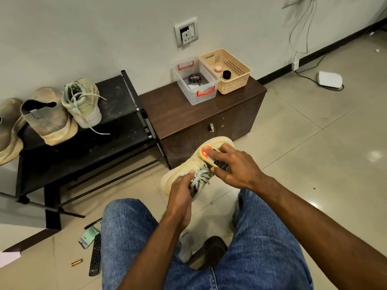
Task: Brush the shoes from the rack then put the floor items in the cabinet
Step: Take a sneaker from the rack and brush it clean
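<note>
Above tiled floor (314, 132), brush (211, 156) against held shoe (180, 176).

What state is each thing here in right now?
Laced shoe: off the rack, held by left hand.
Shoe brush: pressed on the shoe by right hand.
Cabinet: doors shut.
Clear plastic box: lidless, holds a polish tin.
Remote control: lying on floor.

beige shoe (178, 174) | orange-yellow brush (209, 155) | dark-brown cabinet (188, 114) | black rack (94, 143)

Four shoes (80, 103) – two bins (195, 80) – one brush (211, 156).
</note>
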